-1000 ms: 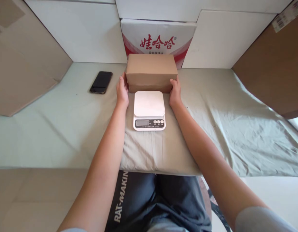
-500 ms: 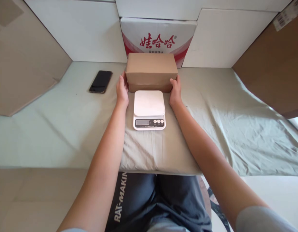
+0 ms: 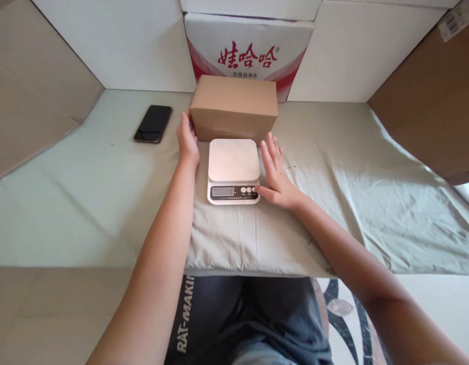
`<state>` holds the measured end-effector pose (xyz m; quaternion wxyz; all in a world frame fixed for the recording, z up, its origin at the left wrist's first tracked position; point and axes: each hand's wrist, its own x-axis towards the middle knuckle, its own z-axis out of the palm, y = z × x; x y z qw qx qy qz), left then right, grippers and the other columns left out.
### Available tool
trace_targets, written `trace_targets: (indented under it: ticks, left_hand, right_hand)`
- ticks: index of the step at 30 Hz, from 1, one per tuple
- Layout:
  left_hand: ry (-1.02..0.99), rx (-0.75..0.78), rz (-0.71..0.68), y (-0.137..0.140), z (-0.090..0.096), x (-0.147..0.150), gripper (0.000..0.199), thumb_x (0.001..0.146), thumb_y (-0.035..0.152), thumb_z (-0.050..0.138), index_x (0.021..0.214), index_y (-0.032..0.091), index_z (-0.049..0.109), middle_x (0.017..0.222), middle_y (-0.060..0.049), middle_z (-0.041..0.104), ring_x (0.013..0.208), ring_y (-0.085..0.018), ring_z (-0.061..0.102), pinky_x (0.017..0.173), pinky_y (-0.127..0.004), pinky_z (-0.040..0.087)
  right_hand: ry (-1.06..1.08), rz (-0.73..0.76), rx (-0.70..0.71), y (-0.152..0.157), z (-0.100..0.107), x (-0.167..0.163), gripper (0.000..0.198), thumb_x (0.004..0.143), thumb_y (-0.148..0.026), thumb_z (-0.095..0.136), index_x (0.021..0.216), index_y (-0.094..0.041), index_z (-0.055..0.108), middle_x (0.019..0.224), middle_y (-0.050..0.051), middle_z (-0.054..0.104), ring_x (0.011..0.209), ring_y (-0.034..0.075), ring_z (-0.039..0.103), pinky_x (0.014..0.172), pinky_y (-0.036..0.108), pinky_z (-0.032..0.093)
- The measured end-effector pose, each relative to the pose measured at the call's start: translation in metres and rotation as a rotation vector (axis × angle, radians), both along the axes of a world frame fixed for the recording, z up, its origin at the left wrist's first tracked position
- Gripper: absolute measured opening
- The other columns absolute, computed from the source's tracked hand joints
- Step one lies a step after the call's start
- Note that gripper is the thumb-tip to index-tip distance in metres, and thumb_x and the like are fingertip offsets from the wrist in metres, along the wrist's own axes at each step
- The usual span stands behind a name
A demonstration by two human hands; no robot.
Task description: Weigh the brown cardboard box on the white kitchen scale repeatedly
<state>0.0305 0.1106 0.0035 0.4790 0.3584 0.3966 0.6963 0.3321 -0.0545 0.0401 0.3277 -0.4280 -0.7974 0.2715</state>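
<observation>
"Containers?"
"On my feed, the brown cardboard box [image 3: 234, 101] stands closed at the digital kitchen scale [image 3: 233, 161]'s twelve o'clock, a printed water carton [image 3: 249, 38] behind; both contents are hidden."
"Fingers?"
"Right hand [image 3: 276, 180] released and spread at the scale's three o'clock, thumb [image 3: 268, 194] at the button panel [image 3: 237, 192]; left hand [image 3: 188, 138] against the box's nine o'clock side; I can't tell whether it grips."

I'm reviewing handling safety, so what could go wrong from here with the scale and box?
The right hand has its thumb tip partly covering the rightmost button of the white scale, so an unintended press or nudge seems possible.

The left hand is against the side of the brown box, close behind the scale; a careless push might knock the two together.
</observation>
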Motion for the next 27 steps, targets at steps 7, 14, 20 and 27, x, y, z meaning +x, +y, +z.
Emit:
trace_targets:
  ticks: [7, 14, 20, 27]
  left_hand:
    - [-0.012, 0.012, 0.006, 0.0, 0.001, 0.003, 0.057, 0.125, 0.057, 0.04, 0.155, 0.023, 0.076, 0.166, -0.009, 0.075, 0.174, -0.025, 0.052, 0.147, -0.043, 0.04]
    - [-0.019, 0.05, -0.001, 0.007, -0.006, 0.001, 0.057, 0.121, 0.063, 0.047, 0.145, 0.023, 0.08, 0.167, -0.009, 0.074, 0.172, -0.026, 0.055, 0.145, -0.041, 0.043]
    - [0.006, 0.022, 0.002, 0.005, -0.003, 0.004, 0.044, 0.122, 0.058, 0.048, 0.129, 0.032, 0.084, 0.158, 0.001, 0.08, 0.169, -0.024, 0.058, 0.144, -0.04, 0.045]
    - [0.065, -0.007, 0.007, -0.008, 0.011, 0.014, 0.045, 0.129, 0.046, 0.044, 0.14, 0.014, 0.074, 0.155, -0.005, 0.082, 0.16, -0.021, 0.065, 0.142, -0.038, 0.045]
  right_hand:
    - [-0.037, 0.024, -0.035, 0.0, -0.011, 0.003, 0.115, 0.09, -0.059, 0.083, 0.187, -0.054, 0.022, 0.201, -0.018, -0.006, 0.188, 0.043, -0.022, 0.148, 0.077, -0.021]
    - [-0.155, 0.047, -0.089, -0.002, -0.012, 0.002, 0.107, 0.096, -0.038, 0.072, 0.186, -0.061, 0.018, 0.197, -0.023, -0.02, 0.187, 0.043, -0.023, 0.142, 0.085, -0.022]
    - [0.09, -0.097, -0.142, 0.012, -0.021, 0.009, 0.12, 0.094, -0.055, 0.077, 0.191, -0.047, 0.007, 0.202, -0.012, -0.01, 0.189, 0.035, -0.021, 0.153, 0.068, -0.013]
    - [0.538, -0.248, -0.24, 0.088, -0.007, 0.015, 0.108, 0.087, -0.073, 0.078, 0.182, -0.043, 0.036, 0.202, -0.009, 0.02, 0.192, 0.029, 0.005, 0.157, 0.063, 0.012]
